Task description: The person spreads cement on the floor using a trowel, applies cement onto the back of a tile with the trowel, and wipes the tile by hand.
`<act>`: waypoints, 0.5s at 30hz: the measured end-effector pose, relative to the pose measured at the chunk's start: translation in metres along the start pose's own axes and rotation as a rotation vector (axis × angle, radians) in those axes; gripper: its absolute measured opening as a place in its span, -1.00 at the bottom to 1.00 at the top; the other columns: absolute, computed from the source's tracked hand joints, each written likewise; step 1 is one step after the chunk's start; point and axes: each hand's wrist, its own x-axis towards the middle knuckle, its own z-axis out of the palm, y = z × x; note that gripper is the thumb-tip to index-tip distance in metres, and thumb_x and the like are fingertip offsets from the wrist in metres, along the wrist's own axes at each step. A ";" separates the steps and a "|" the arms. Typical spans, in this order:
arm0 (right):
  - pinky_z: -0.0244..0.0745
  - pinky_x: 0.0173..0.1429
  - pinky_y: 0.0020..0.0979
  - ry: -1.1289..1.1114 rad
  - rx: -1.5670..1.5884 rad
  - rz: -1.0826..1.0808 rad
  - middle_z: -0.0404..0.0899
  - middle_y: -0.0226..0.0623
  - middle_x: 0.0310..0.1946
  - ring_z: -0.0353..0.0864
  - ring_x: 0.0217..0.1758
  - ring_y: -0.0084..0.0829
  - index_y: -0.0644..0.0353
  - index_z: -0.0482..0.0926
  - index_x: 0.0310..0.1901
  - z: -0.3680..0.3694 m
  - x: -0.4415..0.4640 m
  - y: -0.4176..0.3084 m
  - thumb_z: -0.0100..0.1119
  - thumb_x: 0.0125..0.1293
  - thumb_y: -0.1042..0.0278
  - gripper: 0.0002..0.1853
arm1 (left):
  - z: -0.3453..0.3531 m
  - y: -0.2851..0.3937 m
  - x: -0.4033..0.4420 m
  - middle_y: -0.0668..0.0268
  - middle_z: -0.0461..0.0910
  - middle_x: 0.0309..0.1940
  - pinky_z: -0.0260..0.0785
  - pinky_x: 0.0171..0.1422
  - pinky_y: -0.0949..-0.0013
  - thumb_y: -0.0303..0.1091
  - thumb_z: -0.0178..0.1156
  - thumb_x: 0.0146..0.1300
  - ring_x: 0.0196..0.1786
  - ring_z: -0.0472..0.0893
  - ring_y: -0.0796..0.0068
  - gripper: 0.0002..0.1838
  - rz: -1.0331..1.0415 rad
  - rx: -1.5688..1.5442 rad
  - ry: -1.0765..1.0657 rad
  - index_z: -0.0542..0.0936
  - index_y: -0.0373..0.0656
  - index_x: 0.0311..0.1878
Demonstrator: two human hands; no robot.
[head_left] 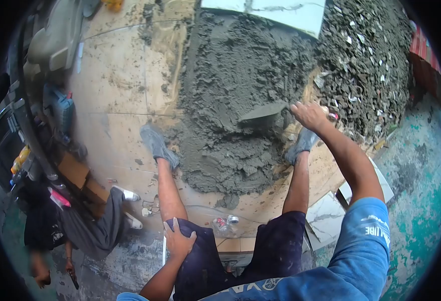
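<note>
My right hand is closed at the handle end of a trowel. The trowel's grey blade points left over the wet mortar, its lower edge apparently touching a heap between my feet. Most of the handle is hidden by my fingers. My left hand lies on the thigh of my dark shorts, thumb and fingers apart, holding nothing. Both feet, in grey mortar-smeared coverings, stand on either side of the heap.
Marble-patterned tiles lie beyond the mortar; others are at lower right. A rubble pile borders the mortar. Near my legs is a clear plastic bag. Another person and a blue container are at left.
</note>
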 end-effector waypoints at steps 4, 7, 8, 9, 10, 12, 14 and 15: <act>0.56 -0.29 -0.13 0.122 0.180 0.230 0.57 -0.20 -0.37 0.68 -0.35 -0.19 0.04 0.43 -0.13 -0.028 0.040 0.000 0.00 0.38 0.24 -0.87 | 0.003 -0.001 0.000 -0.22 -0.01 0.49 0.19 0.45 -0.11 0.09 0.41 -0.04 0.45 0.18 -0.26 0.07 0.025 -0.002 0.012 0.15 -0.04 0.52; 0.60 -0.20 -0.06 0.363 0.287 0.484 0.62 -0.13 -0.35 0.69 -0.28 -0.07 0.13 0.43 -0.18 -0.077 0.110 0.006 -0.02 0.42 0.23 -0.84 | 0.003 -0.001 0.001 -0.23 -0.01 0.49 0.18 0.45 -0.12 0.10 0.41 -0.04 0.44 0.19 -0.26 0.06 0.009 -0.014 -0.003 0.15 -0.04 0.52; 0.60 -0.20 -0.06 0.367 0.288 0.477 0.62 -0.13 -0.35 0.69 -0.28 -0.07 0.13 0.43 -0.18 -0.082 0.128 0.000 -0.02 0.42 0.23 -0.84 | -0.003 0.003 0.001 -0.22 0.00 0.49 0.18 0.46 -0.11 0.08 0.40 -0.02 0.45 0.17 -0.26 0.05 0.001 -0.031 -0.018 0.16 -0.05 0.52; 0.61 -0.19 -0.08 0.325 0.308 0.525 0.63 -0.13 -0.34 0.70 -0.27 -0.06 0.15 0.42 -0.18 -0.085 0.140 -0.006 -0.05 0.44 0.24 -0.83 | -0.006 0.004 -0.001 -0.21 0.01 0.49 0.18 0.46 -0.09 0.06 0.39 0.00 0.47 0.15 -0.26 0.03 -0.005 -0.046 -0.038 0.16 -0.06 0.52; 0.62 -0.19 -0.09 0.280 0.327 0.577 0.64 -0.12 -0.33 0.70 -0.27 -0.04 0.18 0.41 -0.18 -0.088 0.145 -0.011 -0.07 0.45 0.25 -0.82 | -0.005 0.003 -0.002 -0.21 0.01 0.49 0.18 0.46 -0.09 0.06 0.39 0.00 0.47 0.15 -0.26 0.03 -0.007 -0.046 -0.040 0.16 -0.06 0.52; 0.65 -0.25 -0.16 0.247 0.233 0.354 0.62 -0.18 -0.39 0.72 -0.33 -0.18 0.12 0.42 -0.17 -0.038 0.125 -0.031 -0.11 0.45 0.30 -0.87 | -0.003 0.000 -0.001 -0.20 -0.01 0.50 0.19 0.45 -0.10 0.06 0.39 0.00 0.47 0.15 -0.27 0.04 0.008 -0.025 -0.024 0.15 -0.04 0.52; 0.60 -0.33 -0.21 0.157 0.177 0.306 0.58 -0.25 -0.40 0.69 -0.39 -0.26 0.07 0.39 -0.14 -0.010 0.088 -0.063 -0.03 0.40 0.26 -0.88 | 0.009 -0.011 0.001 -0.20 -0.02 0.50 0.20 0.44 -0.12 0.06 0.39 0.00 0.46 0.15 -0.28 0.04 0.026 -0.039 -0.014 0.15 -0.04 0.52; 0.58 -0.33 -0.20 0.133 0.161 0.290 0.57 -0.26 -0.39 0.69 -0.37 -0.27 0.07 0.39 -0.13 -0.005 0.069 -0.074 0.00 0.39 0.23 -0.85 | 0.012 -0.013 0.004 -0.20 -0.02 0.50 0.20 0.44 -0.14 0.06 0.39 0.00 0.46 0.15 -0.29 0.04 0.047 -0.046 0.006 0.14 -0.03 0.52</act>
